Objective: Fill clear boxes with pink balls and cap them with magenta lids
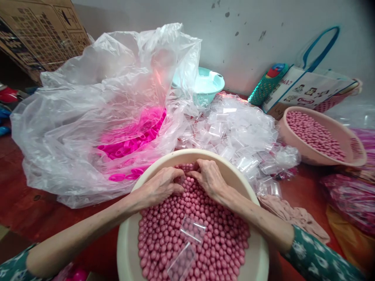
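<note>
A cream basin (249, 187) stands in front of me, holding many round pink balls (164, 230). Over the far part of the balls, my left hand (165, 183) has its fingers curled inward. My right hand (212, 181) faces it from the other side, thumb and fingertips drawn together. Between the fingertips there may be something clear and small, but I cannot make it out. Two clear plastic sleeves, one upper (193, 230) and one lower (181, 260), lie flat on the balls nearer to me.
Behind the basin is a pile of clear plastic pieces (234, 128). A large plastic bag (67, 117) with bright pink parts (131, 136) lies left. To the right are a pink basket (295, 144) of balls, a cloth (295, 218) and a tote bag (310, 88). A turquoise basin (209, 84) sits behind.
</note>
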`<state>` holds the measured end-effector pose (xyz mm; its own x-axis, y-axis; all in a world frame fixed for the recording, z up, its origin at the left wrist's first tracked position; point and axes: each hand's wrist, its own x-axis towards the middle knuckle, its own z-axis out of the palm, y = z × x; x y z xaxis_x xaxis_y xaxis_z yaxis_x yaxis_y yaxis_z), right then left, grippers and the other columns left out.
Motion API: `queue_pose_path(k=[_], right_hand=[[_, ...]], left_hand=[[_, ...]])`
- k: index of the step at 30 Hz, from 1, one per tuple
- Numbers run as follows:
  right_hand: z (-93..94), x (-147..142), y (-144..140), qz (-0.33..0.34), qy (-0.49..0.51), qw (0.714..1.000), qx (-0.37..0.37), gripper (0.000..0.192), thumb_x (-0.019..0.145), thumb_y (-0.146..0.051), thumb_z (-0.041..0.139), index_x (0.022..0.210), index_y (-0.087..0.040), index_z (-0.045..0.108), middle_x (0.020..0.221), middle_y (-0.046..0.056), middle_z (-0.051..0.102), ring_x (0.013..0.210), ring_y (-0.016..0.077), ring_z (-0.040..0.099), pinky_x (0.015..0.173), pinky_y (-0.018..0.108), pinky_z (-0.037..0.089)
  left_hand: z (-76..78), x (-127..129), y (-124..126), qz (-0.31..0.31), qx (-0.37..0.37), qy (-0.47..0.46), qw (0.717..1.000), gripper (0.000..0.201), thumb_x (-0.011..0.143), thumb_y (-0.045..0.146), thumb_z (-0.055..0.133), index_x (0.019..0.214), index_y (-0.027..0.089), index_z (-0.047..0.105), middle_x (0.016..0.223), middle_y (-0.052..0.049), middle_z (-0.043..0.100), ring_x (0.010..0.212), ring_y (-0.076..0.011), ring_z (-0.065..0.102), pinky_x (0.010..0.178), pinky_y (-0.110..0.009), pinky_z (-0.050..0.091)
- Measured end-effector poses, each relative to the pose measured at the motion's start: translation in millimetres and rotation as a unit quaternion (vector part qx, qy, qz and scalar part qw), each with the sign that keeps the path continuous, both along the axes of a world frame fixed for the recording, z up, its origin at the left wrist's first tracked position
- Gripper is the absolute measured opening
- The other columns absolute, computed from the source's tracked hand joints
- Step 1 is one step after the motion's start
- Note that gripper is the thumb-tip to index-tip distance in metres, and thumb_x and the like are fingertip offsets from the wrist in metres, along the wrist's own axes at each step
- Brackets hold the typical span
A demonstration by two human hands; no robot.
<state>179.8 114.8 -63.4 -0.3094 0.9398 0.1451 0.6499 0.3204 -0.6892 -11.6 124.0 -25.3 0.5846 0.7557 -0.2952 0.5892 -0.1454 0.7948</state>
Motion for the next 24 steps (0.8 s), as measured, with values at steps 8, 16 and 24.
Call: queue_pose_path(k=[8,16,24], right_hand=[[21.7,8,-19,0.03,0.037,0.998,-0.049,0.023,0.088,-0.04,0.046,0.089,-0.02,0.057,0.082,0.002,0.059,0.075,0.0172,0.053,0.067,0.028,0.041],[31.1,-1,-28,0.025,0.112,0.987,-0.109,0.021,0.086,-0.034,0.051,0.081,-0.018,0.063,0.079,0.0,0.063,0.075,0.0163,0.056,0.067,0.027,0.042],[26.7,36,-63,0.059,-0.158,0.985,0.028,0.024,0.084,-0.011,0.037,0.098,-0.021,0.055,0.085,0.01,0.06,0.069,0.022,0.055,0.062,0.037,0.044]], left_hand=[[4.7,2,0,0.031,-0.048,-0.045,0.997,0.01,0.076,0.025,0.052,0.076,0.015,0.056,0.075,0.001,0.057,0.07,-0.0156,0.051,0.065,-0.026,0.038],[12.9,7,-7,0.008,-0.061,-0.088,0.994,0.015,0.077,0.019,0.05,0.09,0.015,0.057,0.092,-0.002,0.062,0.087,-0.0187,0.056,0.081,-0.028,0.042],[-4.3,-23,-31,-0.021,0.152,0.036,0.987,0.017,0.088,0.022,0.04,0.1,0.02,0.051,0.1,-0.005,0.055,0.094,-0.0198,0.048,0.085,-0.032,0.036]])
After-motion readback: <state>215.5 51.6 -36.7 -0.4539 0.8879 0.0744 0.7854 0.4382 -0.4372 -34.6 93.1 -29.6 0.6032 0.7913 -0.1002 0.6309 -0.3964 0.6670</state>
